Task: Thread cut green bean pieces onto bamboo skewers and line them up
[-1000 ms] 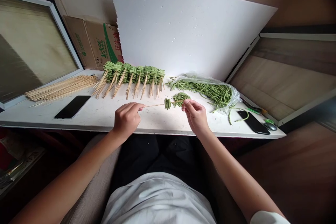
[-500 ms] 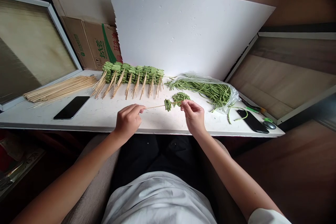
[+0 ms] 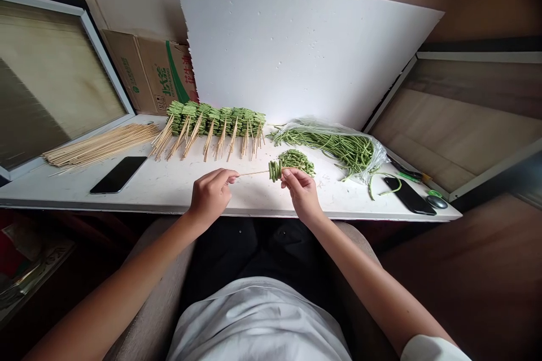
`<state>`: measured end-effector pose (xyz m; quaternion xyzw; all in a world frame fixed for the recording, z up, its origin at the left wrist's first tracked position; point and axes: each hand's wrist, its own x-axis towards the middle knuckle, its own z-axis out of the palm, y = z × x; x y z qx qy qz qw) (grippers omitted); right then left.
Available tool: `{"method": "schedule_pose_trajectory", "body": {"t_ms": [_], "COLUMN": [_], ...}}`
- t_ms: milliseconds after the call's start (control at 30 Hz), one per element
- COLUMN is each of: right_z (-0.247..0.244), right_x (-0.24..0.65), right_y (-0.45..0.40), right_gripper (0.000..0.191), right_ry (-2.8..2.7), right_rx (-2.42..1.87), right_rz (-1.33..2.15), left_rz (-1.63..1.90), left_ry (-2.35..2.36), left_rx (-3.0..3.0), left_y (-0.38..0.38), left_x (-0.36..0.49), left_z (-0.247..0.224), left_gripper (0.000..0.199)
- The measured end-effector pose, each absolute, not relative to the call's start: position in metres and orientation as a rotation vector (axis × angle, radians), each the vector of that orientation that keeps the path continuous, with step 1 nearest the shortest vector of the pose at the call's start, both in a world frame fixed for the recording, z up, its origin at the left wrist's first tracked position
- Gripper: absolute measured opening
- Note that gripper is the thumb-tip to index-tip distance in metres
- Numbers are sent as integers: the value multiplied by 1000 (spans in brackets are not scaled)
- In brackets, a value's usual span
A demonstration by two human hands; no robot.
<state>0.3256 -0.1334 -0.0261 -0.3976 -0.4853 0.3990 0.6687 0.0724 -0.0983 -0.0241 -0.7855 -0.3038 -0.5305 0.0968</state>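
Left hand (image 3: 209, 197): grip closed, thumb and fingertips pinching one end of a thin bamboo skewer (image 3: 254, 172), centre of the frame, just above the tabletop (image 3: 139, 189).

Right hand (image 3: 302, 194): grip nearly closed, thumb and forefinger pressed against the skewered bean pieces (image 3: 275, 170); the fingers partly hide the exact contact.

Skewered bean pieces: short green rounds packed side by side across the skewer, their cut faces pale, held in the air between the hands.

Handling: a firm pinch at the bare end keeps the skewer level, while close fingertip support suits such narrow, slippery pieces. Tight packing looks best, since it leaves no loose gaps.

Cut bean pile (image 3: 296, 162): small green lengths heaped just behind the right hand.

Finished row (image 3: 215, 124): dense green bean blocks on many skewers, side by side at upper centre, wooden ends fanning toward the person.

Bare skewers (image 3: 101, 145): loose pale bundle, left of the row.

Long beans (image 3: 339, 149): slender, tangled, lying in a crumpled clear plastic bag (image 3: 305, 124), right of centre.

Other items: black phones (image 3: 118, 175) (image 3: 409, 196) lie left and right on the tabletop; a white foam board (image 3: 296, 45) stands behind, and a cardboard box (image 3: 148, 76) sits at upper left.
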Motion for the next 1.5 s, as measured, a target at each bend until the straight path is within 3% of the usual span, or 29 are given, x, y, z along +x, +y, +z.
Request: {"method": "schedule_pose_trajectory", "body": {"t_ms": [233, 400, 667, 800, 967, 1500], "right_z": [-28, -28, -25, -16, -18, -44], "right_x": [333, 338, 332, 366, 425, 435], "right_y": [-128, -125, -140, -124, -103, -94], "right_gripper": [27, 22, 17, 25, 26, 21], "right_ry": [-1091, -1355, -1936, -1897, -1756, -1763], "right_rx": [-895, -1161, -1655, -1795, -2042, -1875], "right_rz": [1001, 983, 429, 372, 28, -170], "left_rz": [-1531, -1447, -1286, -1295, -1264, -1248], "left_ry": [-1017, -1106, -1342, -1382, -1403, -1402], "left_rx": [-2357, -2373, -2406, -2391, -2401, -2439], "left_y": [-96, -90, -70, -66, -65, -66], "left_x": [70, 65, 59, 58, 58, 61], "left_z": [-27, -33, -54, -60, -64, -67], "left_gripper": [49, 43, 32, 26, 23, 22]}}
